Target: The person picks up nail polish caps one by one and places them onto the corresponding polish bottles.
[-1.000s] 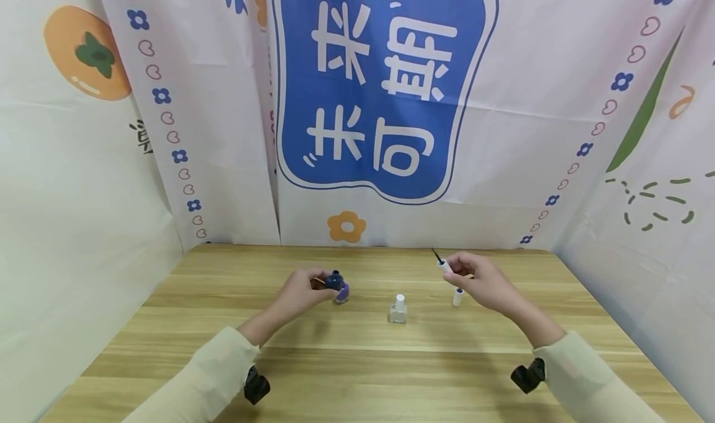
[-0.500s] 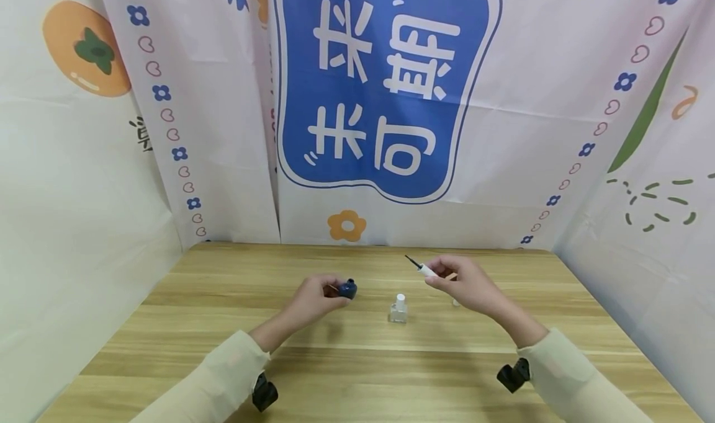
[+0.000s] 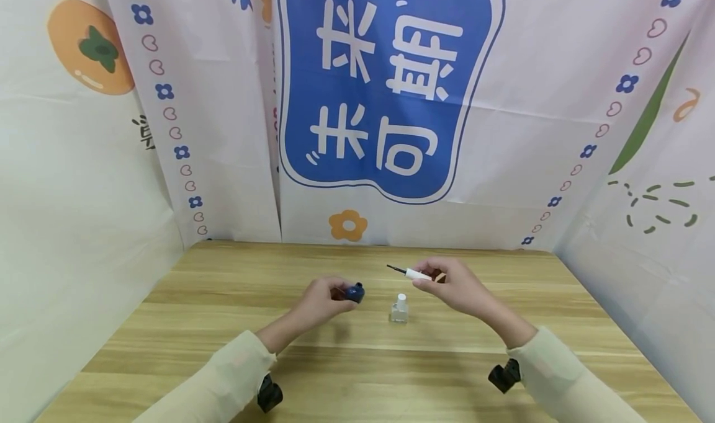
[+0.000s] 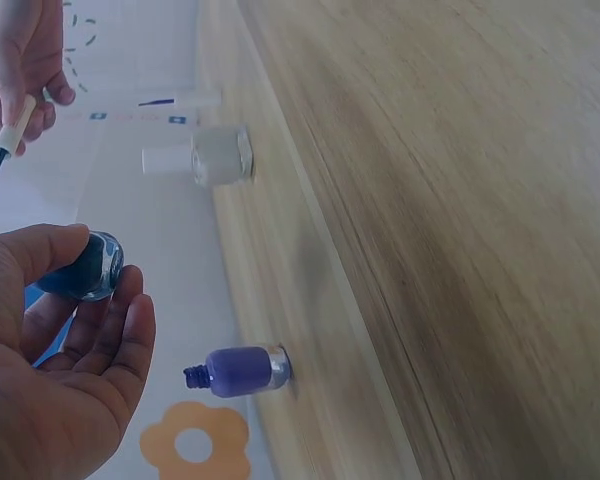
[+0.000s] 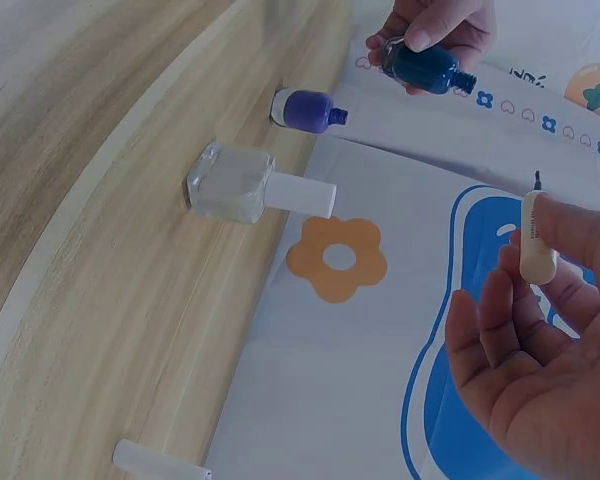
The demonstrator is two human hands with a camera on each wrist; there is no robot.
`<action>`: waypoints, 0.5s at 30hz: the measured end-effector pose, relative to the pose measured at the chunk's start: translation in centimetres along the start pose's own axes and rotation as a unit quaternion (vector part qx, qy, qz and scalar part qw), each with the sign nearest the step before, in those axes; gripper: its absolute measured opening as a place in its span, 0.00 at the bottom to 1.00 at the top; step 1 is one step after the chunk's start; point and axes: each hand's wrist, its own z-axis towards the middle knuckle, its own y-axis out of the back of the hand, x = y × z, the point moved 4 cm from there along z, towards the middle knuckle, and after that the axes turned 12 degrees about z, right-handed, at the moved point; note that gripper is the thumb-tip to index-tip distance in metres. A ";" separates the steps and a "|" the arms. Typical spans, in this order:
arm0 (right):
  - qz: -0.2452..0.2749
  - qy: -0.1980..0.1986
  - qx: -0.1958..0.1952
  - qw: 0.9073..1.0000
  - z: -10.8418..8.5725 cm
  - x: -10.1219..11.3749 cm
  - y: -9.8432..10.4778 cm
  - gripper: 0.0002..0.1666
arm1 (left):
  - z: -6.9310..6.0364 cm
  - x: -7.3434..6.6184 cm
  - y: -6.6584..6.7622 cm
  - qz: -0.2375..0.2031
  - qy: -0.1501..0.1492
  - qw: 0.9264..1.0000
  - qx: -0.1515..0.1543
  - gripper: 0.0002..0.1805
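My left hand (image 3: 326,299) grips an uncapped dark blue nail polish bottle (image 3: 353,293) above the table, its neck pointing up and away. My right hand (image 3: 449,283) pinches a white brush cap (image 3: 418,275), whose dark brush points left toward the blue bottle; the two are apart. Below and between the hands, a clear nail polish bottle (image 3: 399,313) with a white cap stands on the table. The wrist views show an uncapped purple nail polish bottle (image 5: 308,111) standing, out of sight in the head view. Another white brush cap (image 4: 197,100) stands brush-up on the table.
The wooden table (image 3: 357,373) reaches back to a white printed cloth (image 3: 503,181) hanging behind it. More printed cloth hangs at the left and right sides.
The right hand has moved left, tilting the brush from upward to nearly level. The left hand has moved right with the blue bottle, covering the purple one in the head view.
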 end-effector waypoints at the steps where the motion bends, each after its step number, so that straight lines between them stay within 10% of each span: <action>1: 0.000 0.002 0.002 1.000 0.0 0.1 -0.1 0.07 | 0.0 0.0 -0.1 0.000 0.001 1.000 0.002 0.15; 15: -0.003 0.019 0.038 0.999 0.3 1.2 -1.7 0.05 | 0.1 -0.5 -0.9 0.000 -0.013 1.000 0.015 0.14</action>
